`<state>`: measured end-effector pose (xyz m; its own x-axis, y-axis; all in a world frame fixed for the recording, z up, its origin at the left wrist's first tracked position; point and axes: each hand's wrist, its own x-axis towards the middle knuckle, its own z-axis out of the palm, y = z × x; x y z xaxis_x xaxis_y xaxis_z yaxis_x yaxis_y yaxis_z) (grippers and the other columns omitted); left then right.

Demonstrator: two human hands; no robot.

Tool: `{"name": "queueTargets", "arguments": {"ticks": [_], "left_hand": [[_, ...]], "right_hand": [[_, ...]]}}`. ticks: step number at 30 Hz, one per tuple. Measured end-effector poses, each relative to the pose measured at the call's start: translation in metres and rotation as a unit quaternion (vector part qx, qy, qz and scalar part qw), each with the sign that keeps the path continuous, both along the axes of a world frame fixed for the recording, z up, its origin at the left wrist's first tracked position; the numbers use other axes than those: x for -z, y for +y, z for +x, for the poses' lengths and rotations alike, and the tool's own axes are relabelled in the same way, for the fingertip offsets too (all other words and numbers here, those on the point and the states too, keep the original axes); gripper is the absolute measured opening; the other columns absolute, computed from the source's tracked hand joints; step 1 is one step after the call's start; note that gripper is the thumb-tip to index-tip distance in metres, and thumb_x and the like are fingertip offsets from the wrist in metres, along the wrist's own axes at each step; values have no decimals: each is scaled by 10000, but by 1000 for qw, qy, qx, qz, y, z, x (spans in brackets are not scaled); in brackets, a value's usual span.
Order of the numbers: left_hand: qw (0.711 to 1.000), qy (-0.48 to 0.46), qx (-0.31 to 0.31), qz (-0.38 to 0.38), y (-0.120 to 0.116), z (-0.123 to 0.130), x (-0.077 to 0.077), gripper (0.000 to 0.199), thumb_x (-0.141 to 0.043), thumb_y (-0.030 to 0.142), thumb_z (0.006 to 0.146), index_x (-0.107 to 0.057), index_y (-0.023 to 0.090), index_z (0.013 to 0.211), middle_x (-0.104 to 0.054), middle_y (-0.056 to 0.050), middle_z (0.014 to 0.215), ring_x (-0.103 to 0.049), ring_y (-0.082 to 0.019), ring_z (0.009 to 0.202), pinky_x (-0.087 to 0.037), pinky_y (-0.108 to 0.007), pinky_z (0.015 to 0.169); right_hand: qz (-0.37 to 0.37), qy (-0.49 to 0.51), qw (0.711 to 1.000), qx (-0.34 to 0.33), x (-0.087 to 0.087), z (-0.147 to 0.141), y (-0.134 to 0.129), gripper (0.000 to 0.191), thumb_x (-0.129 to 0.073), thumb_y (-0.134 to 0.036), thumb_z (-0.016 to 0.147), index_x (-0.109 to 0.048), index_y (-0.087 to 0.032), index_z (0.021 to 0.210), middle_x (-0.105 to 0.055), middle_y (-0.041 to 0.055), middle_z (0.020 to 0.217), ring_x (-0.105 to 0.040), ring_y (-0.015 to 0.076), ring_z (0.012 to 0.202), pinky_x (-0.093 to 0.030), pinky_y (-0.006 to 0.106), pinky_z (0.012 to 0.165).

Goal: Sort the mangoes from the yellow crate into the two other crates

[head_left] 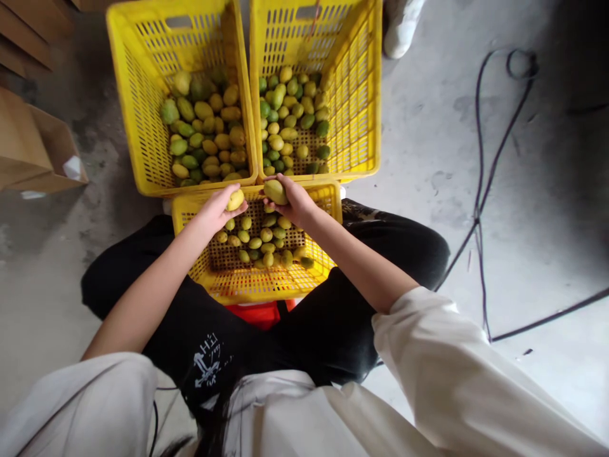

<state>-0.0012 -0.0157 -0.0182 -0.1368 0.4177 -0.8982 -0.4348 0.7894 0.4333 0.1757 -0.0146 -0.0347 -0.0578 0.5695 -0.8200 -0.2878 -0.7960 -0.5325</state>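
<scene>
My left hand (219,207) is closed around a yellow lemon (235,200) above the near yellow crate (257,292). A greener, larger-looking lemon (275,192) is in my right hand (297,202), a short way to the right, with the fingers wrapped round it. Both hands are over the far rim of the near crate, apart from each other. Below them, several green-yellow lemons (254,243) lie loose on that crate's slatted floor. The undersides of the held lemons are hidden by my fingers and palms.
Beyond stand a left yellow crate (124,82) and a right yellow crate (375,95), each holding many green and yellow lemons. An open cardboard box (28,143) is at the left. Black cable (479,158) loops over the floor. A person's white shoe (401,28) shows at the top.
</scene>
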Motion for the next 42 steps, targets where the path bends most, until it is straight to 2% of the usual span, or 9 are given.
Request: {"name": "queueTargets", "arguments": {"ticks": [4,8,11,14,18,25,30,36,42], "left_hand": [[999,-26,23,-22,2,-2,2,386,-927,578,1073,-790,221,1123,-765,-55,765,-716,-180,598,-512,-206,487],[999,-21,39,-17,3,-2,-1,500,-914,718,1054,-808,235,1127,-755,-54,738,-669,-166,532,-367,-193,408],[999,-1,43,10,2,-1,-6,420,-1047,557,986,-808,232,1102,-714,-2,725,-627,-114,514,-398,-171,439],[998,1,45,41,1,1,-9,357,-1102,348,926,-804,222,1076,-739,10,772,-677,-98,568,-478,-158,518],[999,-10,44,26,3,1,-5,434,-1079,508,948,-784,223,1089,-748,-12,736,-727,-150,596,-471,-184,503],[999,-10,26,21,4,-2,2,495,-1100,565,896,-749,251,1048,-660,30,681,-652,-140,543,-402,-190,451],[997,-13,39,72,0,-4,-2,429,-1138,349,816,-767,229,994,-752,-3,831,-743,-159,743,-567,-217,642],[993,4,41,111,-3,-5,6,425,-1052,144,761,-695,237,970,-778,1,933,-762,-166,911,-571,-235,776],[993,-45,34,100,-1,-5,4,307,-844,190,851,-762,280,1133,-798,-2,976,-832,-235,1001,-675,-335,882]], "right_hand": [[25,16,1000,-5,3,2,0,402,-839,-641,1151,-768,-246,1168,-823,63,1009,-794,190,810,-609,232,622],[34,17,999,-1,-5,1,-3,271,-944,-472,1092,-794,-252,1139,-787,31,979,-784,177,813,-672,238,668],[24,40,999,8,-13,0,-5,123,-875,-241,1114,-766,-233,1057,-798,13,979,-771,127,780,-680,196,712],[18,34,999,1,-11,0,-3,207,-891,-391,1133,-757,-244,1075,-814,25,940,-801,164,807,-691,230,720],[36,2,999,-22,-4,0,1,476,-798,-723,1141,-791,-250,1191,-828,52,913,-826,242,878,-659,286,687],[-5,67,997,39,-9,3,0,469,-878,-643,1103,-676,-257,930,-713,-18,814,-685,146,676,-408,217,502],[7,41,999,10,7,7,-2,349,-1007,-457,951,-718,-262,962,-731,-37,811,-703,162,732,-543,242,621],[8,51,998,47,11,5,-4,205,-935,-215,927,-732,-245,936,-769,-11,894,-738,173,892,-661,267,828],[-5,157,981,111,2,7,-2,27,-727,-214,1025,-712,-236,1029,-800,51,970,-848,275,1105,-770,428,1027]]}}
